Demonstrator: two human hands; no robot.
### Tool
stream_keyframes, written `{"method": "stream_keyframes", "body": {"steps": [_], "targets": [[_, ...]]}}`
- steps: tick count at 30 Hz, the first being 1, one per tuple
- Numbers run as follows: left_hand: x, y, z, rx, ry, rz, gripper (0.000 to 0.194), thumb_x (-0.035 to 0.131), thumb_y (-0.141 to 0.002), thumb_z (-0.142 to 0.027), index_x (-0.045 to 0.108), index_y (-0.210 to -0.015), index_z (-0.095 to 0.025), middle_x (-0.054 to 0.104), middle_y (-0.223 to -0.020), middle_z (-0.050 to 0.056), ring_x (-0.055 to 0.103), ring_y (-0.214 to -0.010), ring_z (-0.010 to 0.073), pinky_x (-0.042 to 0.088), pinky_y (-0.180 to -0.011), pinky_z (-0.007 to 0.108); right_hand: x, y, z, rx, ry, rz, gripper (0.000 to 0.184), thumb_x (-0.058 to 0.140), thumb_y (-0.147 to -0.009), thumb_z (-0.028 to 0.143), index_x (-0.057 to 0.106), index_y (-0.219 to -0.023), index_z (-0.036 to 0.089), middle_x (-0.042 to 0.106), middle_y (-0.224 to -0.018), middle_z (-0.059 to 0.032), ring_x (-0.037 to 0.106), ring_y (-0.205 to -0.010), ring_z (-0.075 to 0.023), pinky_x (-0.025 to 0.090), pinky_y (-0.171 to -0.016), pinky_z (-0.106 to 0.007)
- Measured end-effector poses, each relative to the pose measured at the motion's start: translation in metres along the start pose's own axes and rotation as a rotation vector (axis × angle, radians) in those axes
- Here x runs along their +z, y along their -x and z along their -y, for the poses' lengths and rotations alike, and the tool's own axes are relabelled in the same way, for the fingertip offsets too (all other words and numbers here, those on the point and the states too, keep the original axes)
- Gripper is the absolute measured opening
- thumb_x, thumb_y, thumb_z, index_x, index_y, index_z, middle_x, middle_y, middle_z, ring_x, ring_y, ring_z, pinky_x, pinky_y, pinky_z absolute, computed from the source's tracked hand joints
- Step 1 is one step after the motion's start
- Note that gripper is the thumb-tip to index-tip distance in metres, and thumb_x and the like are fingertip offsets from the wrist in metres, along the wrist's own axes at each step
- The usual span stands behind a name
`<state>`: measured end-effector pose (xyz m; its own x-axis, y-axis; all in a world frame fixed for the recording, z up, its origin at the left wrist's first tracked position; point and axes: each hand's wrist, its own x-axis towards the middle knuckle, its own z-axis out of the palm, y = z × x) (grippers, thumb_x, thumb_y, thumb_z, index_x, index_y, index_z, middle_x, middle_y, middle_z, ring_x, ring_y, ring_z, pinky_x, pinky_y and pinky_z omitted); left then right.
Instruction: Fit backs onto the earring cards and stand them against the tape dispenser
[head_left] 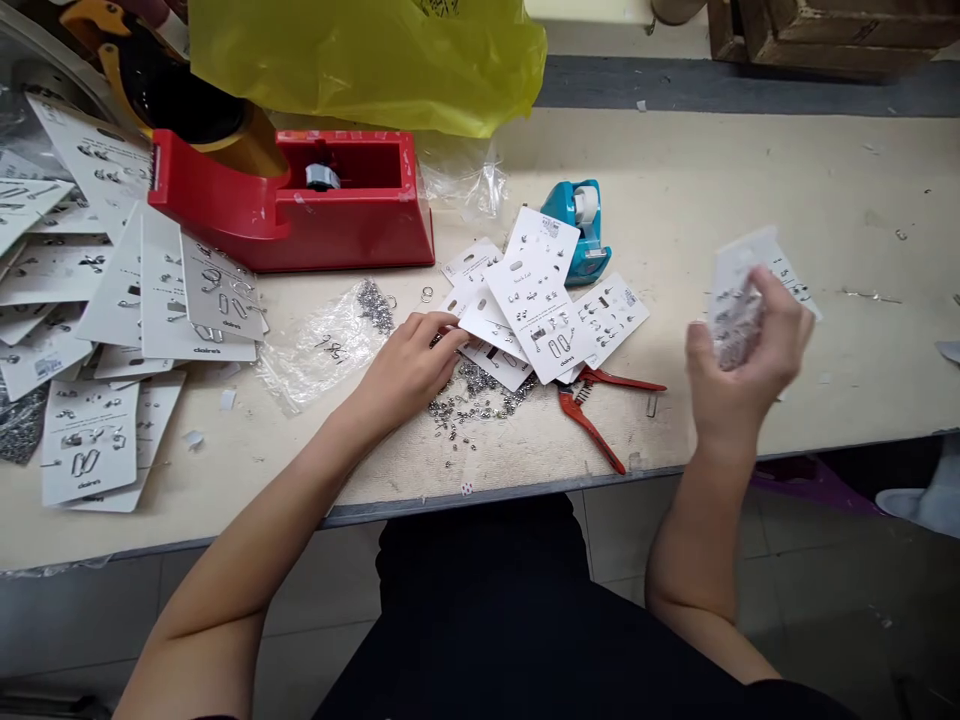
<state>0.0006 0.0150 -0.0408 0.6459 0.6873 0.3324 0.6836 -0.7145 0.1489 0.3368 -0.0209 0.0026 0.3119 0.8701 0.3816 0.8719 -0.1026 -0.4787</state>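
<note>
My left hand (409, 372) lies on the table with its fingertips at the edge of a loose stack of white earring display cards (536, 300). Just below those fingers is a heap of small silver metal pieces (476, 395). Red-handled pliers (589, 415) lie beside the stack. My right hand (750, 350), blurred by motion, is raised over the table's right side and grips a white printed card (739, 290). Its fingers hide part of that card.
A red tape dispenser (292, 205) and a small blue tape dispenser (581, 230) stand at the back. Many printed cards (86, 440) are spread at the left. A clear plastic bag (322, 345) holds silver pieces, and a yellow plastic bag (367, 60) lies behind.
</note>
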Motion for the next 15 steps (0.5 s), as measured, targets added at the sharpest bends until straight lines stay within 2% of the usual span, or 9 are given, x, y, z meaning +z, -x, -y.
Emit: {"method": "stream_keyframes", "body": {"steps": [1, 3, 5, 7, 8, 9, 10, 12, 15], "targets": [[0.000, 0.001, 0.000, 0.004, 0.011, -0.011, 0.023, 0.052, -0.096, -0.013, 0.056, -0.119, -0.013, 0.062, -0.115, 0.014, 0.056, -0.102, 0.0250, 0.055, -0.084, 0.036, 0.001, -0.001, 0.012, -0.111, -0.085, 0.065, 0.067, 0.056, -0.092, 0.043, 0.036, -0.153, 0.024, 0.044, -0.150, -0.0158, 0.042, -0.146, -0.0320, 0.038, -0.121, -0.051], [0.000, 0.002, 0.001, 0.007, 0.037, -0.023, 0.022, 0.051, -0.096, -0.012, 0.058, -0.117, -0.012, 0.062, -0.115, 0.015, 0.056, -0.103, 0.0259, 0.055, -0.083, 0.036, 0.002, -0.003, 0.025, -0.221, -0.158, 0.226, 0.083, 0.049, -0.096, 0.048, 0.000, -0.162, 0.032, 0.012, -0.170, -0.0108, 0.017, -0.160, -0.0305, 0.026, -0.127, -0.055], [-0.001, 0.002, 0.001, 0.009, 0.060, -0.019, 0.022, 0.051, -0.097, -0.013, 0.059, -0.117, -0.011, 0.062, -0.115, 0.016, 0.057, -0.103, 0.0267, 0.054, -0.083, 0.038, -0.002, -0.003, 0.020, -0.163, -0.107, 0.260, 0.085, 0.045, -0.099, 0.050, -0.011, -0.160, 0.035, -0.001, -0.173, -0.0076, 0.008, -0.162, -0.0282, 0.019, -0.129, -0.056], [-0.002, 0.002, 0.001, 0.008, 0.071, -0.013, 0.022, 0.050, -0.097, -0.014, 0.059, -0.117, -0.011, 0.062, -0.115, 0.016, 0.057, -0.101, 0.0266, 0.053, -0.084, 0.038, -0.010, -0.003, -0.005, 0.030, 0.019, 0.266, 0.087, 0.047, -0.098, 0.053, -0.005, -0.163, 0.029, 0.004, -0.172, -0.0127, 0.003, -0.162, -0.0302, 0.013, -0.130, -0.055], [-0.002, 0.002, 0.001, 0.009, 0.070, -0.014, 0.022, 0.050, -0.097, -0.014, 0.059, -0.117, -0.011, 0.062, -0.115, 0.016, 0.057, -0.100, 0.0265, 0.053, -0.084, 0.039, -0.014, -0.002, -0.021, 0.105, 0.137, 0.299, 0.087, 0.050, -0.095, 0.057, 0.009, -0.164, 0.025, 0.010, -0.171, -0.0143, 0.000, -0.161, -0.0346, 0.009, -0.130, -0.056], [-0.002, 0.002, 0.002, 0.013, 0.064, -0.015, 0.022, 0.050, -0.097, -0.014, 0.059, -0.117, -0.012, 0.062, -0.114, 0.016, 0.057, -0.100, 0.0264, 0.053, -0.084, 0.038, -0.019, -0.001, -0.037, 0.181, 0.239, 0.357, 0.085, 0.055, -0.091, 0.061, 0.024, -0.162, 0.025, 0.010, -0.171, -0.0133, 0.000, -0.160, -0.0396, 0.008, -0.129, -0.058], [-0.002, 0.001, 0.002, 0.018, 0.053, -0.017, 0.022, 0.050, -0.096, -0.013, 0.059, -0.116, -0.012, 0.062, -0.114, 0.016, 0.057, -0.099, 0.0263, 0.053, -0.083, 0.038, -0.022, 0.000, -0.052, 0.227, 0.263, 0.398, 0.084, 0.059, -0.087, 0.062, 0.034, -0.158, 0.023, 0.014, -0.171, -0.0163, 0.002, -0.158, -0.0460, 0.011, -0.126, -0.065], [-0.002, 0.000, 0.001, 0.029, 0.024, -0.019, 0.021, 0.050, -0.095, -0.012, 0.059, -0.115, -0.012, 0.062, -0.113, 0.016, 0.057, -0.097, 0.0261, 0.054, -0.082, 0.037, -0.025, 0.002, -0.073, 0.274, 0.289, 0.440, 0.083, 0.054, -0.088, 0.062, 0.034, -0.158, 0.022, 0.022, -0.168, -0.0194, 0.009, -0.156, -0.0495, 0.016, -0.121, -0.071], [-0.003, -0.001, 0.001, 0.040, -0.011, -0.030, 0.021, 0.051, -0.094, -0.011, 0.059, -0.113, -0.011, 0.063, -0.112, 0.015, 0.058, -0.095, 0.0253, 0.056, -0.079, 0.036, -0.020, 0.002, -0.078, 0.252, 0.314, 0.384, 0.076, 0.054, -0.088, 0.054, 0.037, -0.156, 0.024, 0.037, -0.159, -0.0178, 0.024, -0.150, -0.0459, 0.026, -0.119, -0.068]]}}
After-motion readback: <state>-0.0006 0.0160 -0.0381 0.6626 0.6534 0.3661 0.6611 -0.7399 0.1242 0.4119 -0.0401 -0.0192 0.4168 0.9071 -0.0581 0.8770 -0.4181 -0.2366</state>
